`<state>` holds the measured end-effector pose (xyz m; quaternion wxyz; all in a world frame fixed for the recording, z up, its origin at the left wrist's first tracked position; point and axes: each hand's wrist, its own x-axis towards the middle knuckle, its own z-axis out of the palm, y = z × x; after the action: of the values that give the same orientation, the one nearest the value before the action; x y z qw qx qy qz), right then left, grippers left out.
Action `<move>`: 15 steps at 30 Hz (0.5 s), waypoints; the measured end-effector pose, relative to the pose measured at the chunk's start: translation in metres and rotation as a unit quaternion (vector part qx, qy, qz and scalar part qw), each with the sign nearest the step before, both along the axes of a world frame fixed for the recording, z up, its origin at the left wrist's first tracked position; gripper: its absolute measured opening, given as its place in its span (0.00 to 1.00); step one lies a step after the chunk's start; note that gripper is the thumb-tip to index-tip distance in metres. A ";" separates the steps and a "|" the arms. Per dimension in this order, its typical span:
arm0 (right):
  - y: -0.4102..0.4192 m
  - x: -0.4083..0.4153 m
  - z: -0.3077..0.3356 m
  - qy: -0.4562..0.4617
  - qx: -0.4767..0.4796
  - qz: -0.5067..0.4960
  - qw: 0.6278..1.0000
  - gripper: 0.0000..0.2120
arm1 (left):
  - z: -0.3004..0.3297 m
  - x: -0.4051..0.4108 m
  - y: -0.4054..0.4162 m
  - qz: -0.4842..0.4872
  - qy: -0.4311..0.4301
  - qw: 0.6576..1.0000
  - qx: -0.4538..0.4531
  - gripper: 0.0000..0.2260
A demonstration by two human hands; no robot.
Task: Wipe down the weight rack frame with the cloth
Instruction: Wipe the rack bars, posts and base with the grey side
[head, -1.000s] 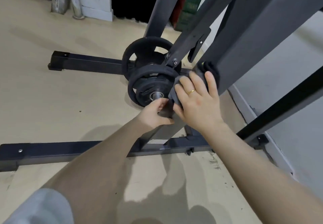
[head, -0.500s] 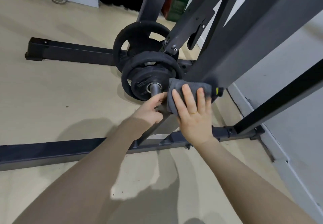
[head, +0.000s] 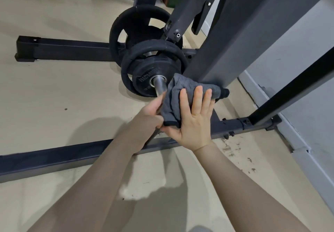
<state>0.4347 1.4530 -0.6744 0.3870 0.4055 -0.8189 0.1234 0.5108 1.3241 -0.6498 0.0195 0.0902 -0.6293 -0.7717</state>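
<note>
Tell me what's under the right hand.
The grey cloth lies under the right hand, pressed flat against the rack upright. The upright's surface beneath the cloth is covered, so its state cannot be seen.

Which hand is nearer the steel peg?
Left. The left hand sits just below the peg, its thumb by the tip. The right hand presses the cloth on the upright, farther right.
</note>
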 end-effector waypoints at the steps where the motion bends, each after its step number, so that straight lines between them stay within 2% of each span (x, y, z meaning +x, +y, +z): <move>1: 0.002 0.001 -0.001 -0.001 -0.004 -0.001 1.000 0.39 | -0.001 0.000 -0.001 -0.009 -0.005 1.000 -0.005 0.36; 3: 0.009 0.000 0.011 0.001 -0.028 -0.008 1.000 0.32 | -0.002 0.001 -0.002 -0.022 -0.010 1.000 -0.017 0.40; 5: 0.014 -0.005 0.028 -0.051 -0.105 -0.023 0.993 0.29 | -0.004 0.001 0.001 -0.020 -0.008 1.000 -0.005 0.43; 8: 0.012 -0.006 0.031 -0.187 -0.232 -0.013 0.954 0.38 | -0.003 0.004 0.004 -0.007 0.006 1.000 0.003 0.43; 10: 0.006 0.002 0.022 -0.303 -0.287 0.031 0.908 0.46 | -0.003 0.006 0.004 -0.009 0.002 1.000 0.001 0.43; 11: 0.004 0.006 0.018 -0.332 -0.298 0.047 0.894 0.49 | -0.003 0.008 0.004 -0.012 0.003 1.000 0.007 0.43; 14: -0.005 0.018 0.014 -0.347 -0.307 0.058 0.885 0.58 | -0.005 0.009 0.006 -0.018 0.003 1.000 0.022 0.40; 15: -0.010 0.022 0.018 -0.339 -0.316 0.054 0.885 0.58 | -0.005 0.009 0.007 -0.017 0.002 1.000 0.021 0.40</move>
<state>0.4564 1.4432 -0.6565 0.1864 0.2389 -0.7948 0.5258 0.5201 1.3313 -0.6550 0.0054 0.0779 -0.6142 -0.7853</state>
